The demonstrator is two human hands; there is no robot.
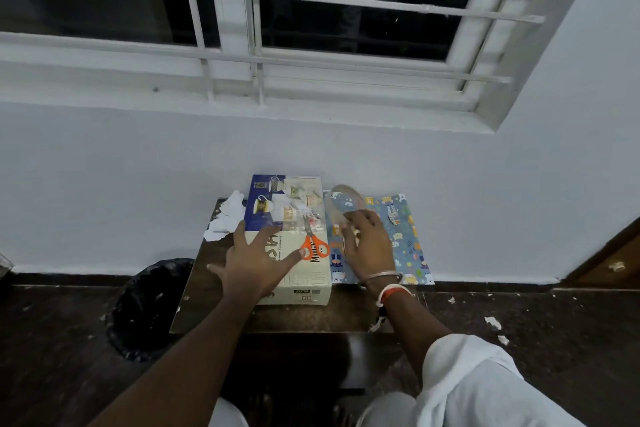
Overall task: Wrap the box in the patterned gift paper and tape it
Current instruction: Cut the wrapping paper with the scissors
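Far left on the dark floor, a black bin bag [149, 305]. Next, a small dark wooden table [204, 291] set against the white wall under a barred window [242, 28]. Torn white paper scraps [227, 215] lie at the table's back left corner, just beside the box. The printed cup-set box [294, 198] lies flat on the table, long side running away from the person, far end at the wall. The left hand [256, 260] rests flat on the near half of the box top, fingers straight and spread, thumb toward the right. Orange-handled scissors [313, 243] lie on the box top, handles right by the left thumb, blades pointing to the wall. Right of the box and touching its side, blue animal-print gift paper [408, 246] lies spread flat, its right part reaching past the table edge. The right hand [367, 246] is over the paper, fingers curled on a clear tape roll [346, 199], which is motion-blurred. A small unclear item [393, 213] sits on the paper's far part. A metal bangle [381, 276] and red-white thread [394, 291] are on the right wrist, with a white sleeve [467, 374] below. Paper bits [493, 322] lie on the floor, far right.
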